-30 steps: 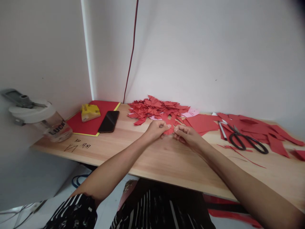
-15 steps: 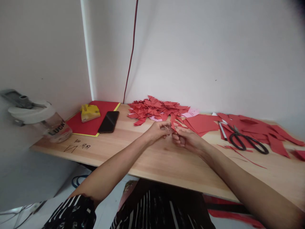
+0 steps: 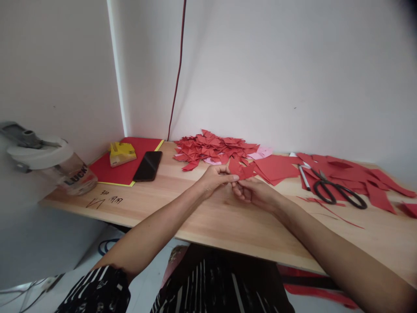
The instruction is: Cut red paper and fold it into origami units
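A pinch from the left hand [image 3: 217, 179]: thumb laid on top, finger tucked beneath, closed down on the near edge of a small red paper [image 3: 245, 172]. In comes the right hand [image 3: 252, 189] at the lower edge, fingers curled under; whether it truly grips or only props, I cannot tell. The piece sits up between the fingertips, above the table [image 3: 198, 217], just in front of the paper pile [image 3: 208, 147] (red merges with red there, so its far outline is hard to pick out).

And this looks like a featherweight! Thin, dry, quick to bend, probably happy to take a crease and easy to tear if tugged. Edges and corners seem the place to hold, lightly, with thumb and finger; a squeeze across the middle would likely crumple it. Off to the right, the scissors [image 3: 325, 182] lie beside the pen [image 3: 304, 177], untouched.
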`<action>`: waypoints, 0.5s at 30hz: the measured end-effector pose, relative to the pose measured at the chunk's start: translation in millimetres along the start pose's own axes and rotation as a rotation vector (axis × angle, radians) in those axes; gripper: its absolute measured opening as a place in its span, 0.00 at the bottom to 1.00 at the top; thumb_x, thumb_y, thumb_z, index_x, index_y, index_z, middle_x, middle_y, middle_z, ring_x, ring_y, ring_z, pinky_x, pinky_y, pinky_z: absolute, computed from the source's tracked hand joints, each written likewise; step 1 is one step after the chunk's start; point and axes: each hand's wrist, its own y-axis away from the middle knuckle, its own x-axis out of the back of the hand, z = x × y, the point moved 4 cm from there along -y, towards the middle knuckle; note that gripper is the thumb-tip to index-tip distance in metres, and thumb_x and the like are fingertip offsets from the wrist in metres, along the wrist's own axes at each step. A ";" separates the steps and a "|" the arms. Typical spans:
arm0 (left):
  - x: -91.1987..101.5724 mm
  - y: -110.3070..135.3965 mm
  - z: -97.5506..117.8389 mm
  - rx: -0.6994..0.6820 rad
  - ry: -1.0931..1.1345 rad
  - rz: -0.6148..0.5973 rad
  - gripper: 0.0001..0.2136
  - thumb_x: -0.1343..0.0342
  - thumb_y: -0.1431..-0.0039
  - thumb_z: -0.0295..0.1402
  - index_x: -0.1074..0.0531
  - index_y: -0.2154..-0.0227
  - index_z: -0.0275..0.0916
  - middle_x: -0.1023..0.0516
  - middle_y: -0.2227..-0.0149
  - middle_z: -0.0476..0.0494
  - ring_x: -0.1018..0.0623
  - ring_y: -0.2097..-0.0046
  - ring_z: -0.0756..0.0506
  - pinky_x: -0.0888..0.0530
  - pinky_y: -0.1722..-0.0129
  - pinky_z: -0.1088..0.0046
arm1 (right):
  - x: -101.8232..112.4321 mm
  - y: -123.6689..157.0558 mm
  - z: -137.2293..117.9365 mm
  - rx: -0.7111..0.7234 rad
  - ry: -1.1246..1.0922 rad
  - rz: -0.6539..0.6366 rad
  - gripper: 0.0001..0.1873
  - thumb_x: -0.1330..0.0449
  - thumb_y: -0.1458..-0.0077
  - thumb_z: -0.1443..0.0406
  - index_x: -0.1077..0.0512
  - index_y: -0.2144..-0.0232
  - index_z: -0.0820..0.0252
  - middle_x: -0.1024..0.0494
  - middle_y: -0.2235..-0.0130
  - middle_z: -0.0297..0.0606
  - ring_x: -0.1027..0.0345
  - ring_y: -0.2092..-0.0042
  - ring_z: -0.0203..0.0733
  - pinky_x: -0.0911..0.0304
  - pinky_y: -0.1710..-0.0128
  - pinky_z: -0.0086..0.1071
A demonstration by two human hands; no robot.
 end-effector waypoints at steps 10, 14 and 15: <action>11.2 -0.6 2.8 -0.008 -0.083 0.212 0.17 0.31 0.61 0.40 0.30 0.77 0.33 0.28 0.76 0.51 0.34 0.75 0.55 0.40 0.73 0.78 | 11.6 4.3 -14.9 0.141 0.257 0.116 0.20 0.34 0.50 0.52 0.31 0.62 0.60 0.29 0.70 0.34 0.44 0.75 0.30 0.51 0.78 0.28; 8.9 0.4 3.6 0.003 -0.099 0.186 0.16 0.31 0.60 0.39 0.30 0.75 0.33 0.24 0.74 0.47 0.28 0.73 0.52 0.38 0.73 0.78 | 14.1 4.5 -18.3 0.187 0.311 0.212 0.23 0.35 0.50 0.49 0.32 0.61 0.59 0.30 0.70 0.32 0.46 0.76 0.30 0.51 0.78 0.28; 7.9 0.4 3.3 0.005 -0.103 0.171 0.16 0.31 0.60 0.38 0.30 0.75 0.33 0.23 0.74 0.46 0.27 0.72 0.52 0.38 0.73 0.78 | 15.8 4.6 -18.9 0.193 0.317 0.242 0.22 0.36 0.50 0.49 0.32 0.62 0.59 0.30 0.69 0.32 0.46 0.76 0.29 0.52 0.78 0.28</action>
